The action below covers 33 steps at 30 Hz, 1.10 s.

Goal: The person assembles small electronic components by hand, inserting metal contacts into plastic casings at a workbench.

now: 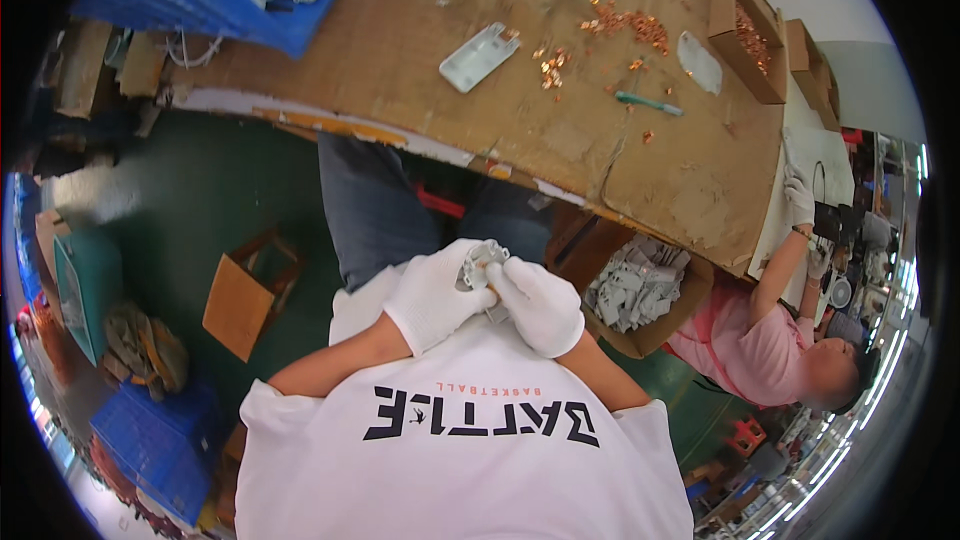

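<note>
A person's gloved left hand (432,292) is wrapped around a small grey part (478,262), in front of the body and apart from the worktable (400,90). The gloved right hand (540,305) bends its fingers against it; whether they pinch anything, I cannot tell. Slippery fabric could drop the part onto the green floor (200,170); too hard a push could crack it.

Tube lights (830,465) are glaring at four o'clock, small copper-coloured parts (645,30) are glinting at one, and fisheye distortion is bowing the workbench (400,70) at twelve.
</note>
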Each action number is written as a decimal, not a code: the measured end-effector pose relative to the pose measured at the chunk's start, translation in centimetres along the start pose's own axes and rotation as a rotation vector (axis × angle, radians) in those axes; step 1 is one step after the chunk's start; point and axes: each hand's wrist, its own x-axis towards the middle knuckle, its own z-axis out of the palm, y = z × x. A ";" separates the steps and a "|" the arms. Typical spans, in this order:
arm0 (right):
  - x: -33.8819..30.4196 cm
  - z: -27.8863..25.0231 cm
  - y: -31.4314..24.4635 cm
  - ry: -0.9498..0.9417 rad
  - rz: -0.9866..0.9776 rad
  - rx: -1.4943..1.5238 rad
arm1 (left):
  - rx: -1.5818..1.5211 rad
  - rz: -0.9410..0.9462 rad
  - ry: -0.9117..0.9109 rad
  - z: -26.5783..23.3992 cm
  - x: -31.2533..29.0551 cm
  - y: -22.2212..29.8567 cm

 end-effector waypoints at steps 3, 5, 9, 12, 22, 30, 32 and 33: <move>0.1 0.3 0.5 0.059 0.005 0.063 | 0.020 0.018 -0.005 -0.1 0.6 0.2; 0.4 0.2 0.8 0.103 -0.038 0.094 | 0.011 -0.005 -0.007 -0.1 0.8 0.7; 0.9 0.0 1.2 0.163 -0.089 0.081 | 0.110 0.040 -0.010 0.0 1.7 1.4; 2.5 -0.7 0.9 0.172 0.021 0.105 | 0.037 0.084 -0.002 -0.9 3.4 2.0; 10.6 -9.7 9.4 0.704 0.001 -0.064 | 0.169 0.338 0.012 -1.1 13.3 10.6; 8.7 -23.2 34.2 0.799 0.942 -0.825 | 0.151 2.239 0.238 -8.1 -1.8 16.9; 6.0 -24.0 37.0 0.774 1.063 -0.888 | 0.092 2.185 0.214 -8.3 0.9 16.6; 4.9 -24.1 38.3 0.803 1.098 -0.907 | 0.075 2.142 0.212 -8.2 1.1 16.6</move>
